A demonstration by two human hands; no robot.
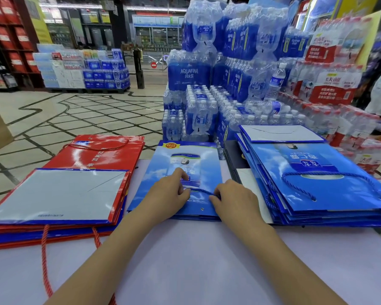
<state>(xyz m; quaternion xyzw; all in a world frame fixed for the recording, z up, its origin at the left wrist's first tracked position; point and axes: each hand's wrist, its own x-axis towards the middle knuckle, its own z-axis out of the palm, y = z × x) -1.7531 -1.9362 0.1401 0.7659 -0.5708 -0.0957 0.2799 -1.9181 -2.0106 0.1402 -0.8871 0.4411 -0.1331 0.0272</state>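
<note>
While the left hand [171, 191] and right hand [234, 200] pinched the twisted blue rope cord [201, 191] on the flat blue paper bag [209, 170] at 12 o'clock, handle-threading seemed underway; next, it likely needed feeding through the small metal eyelet [202, 209].

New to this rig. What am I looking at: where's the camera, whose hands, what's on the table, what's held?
There is no machine here: a person works with two bare hands. The single picture comes from a wide-angle camera worn on the person's head. It looks forward and down, so both forearms come in from the bottom edge. On the pale table a flat blue bag lies in the middle. The left hand and right hand each pinch the blue cord that lies across it, one at each end. To the left is a stack of red and blue bags, and to the right a stack of blue bags. Behind the table stand shrink-wrapped packs of bottled water.
</note>
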